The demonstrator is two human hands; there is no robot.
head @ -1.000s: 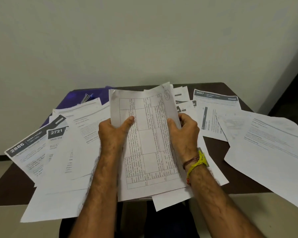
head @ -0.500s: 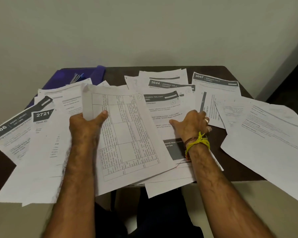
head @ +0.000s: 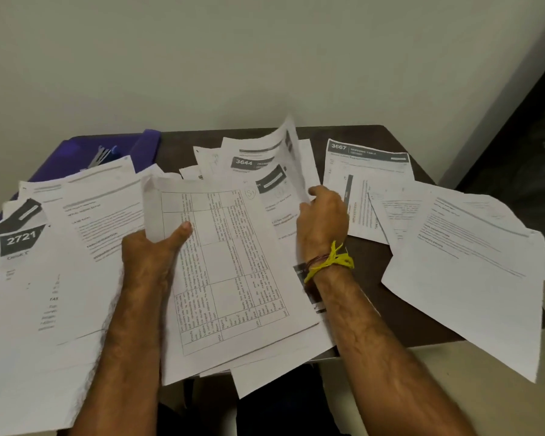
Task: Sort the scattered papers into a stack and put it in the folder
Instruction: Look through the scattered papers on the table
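My left hand grips a stack of sheets by its left edge, thumb on top of the sheet with a printed table. My right hand pinches the right edge of a sheet with a dark header and lifts it so that it curls upward. Under it lies a sheet marked 3644. More papers are scattered at the left, one marked 2721. A blue folder lies at the table's back left, partly covered by papers.
A sheet marked 3667 and large white sheets lie at the right, overhanging the dark brown table. A metal clip sits on the folder. A pale wall stands right behind the table.
My right hand let go of the stack, reached to the papers behind it and now lifts one sheet's edge. My left hand moved the stack left and lowered it.
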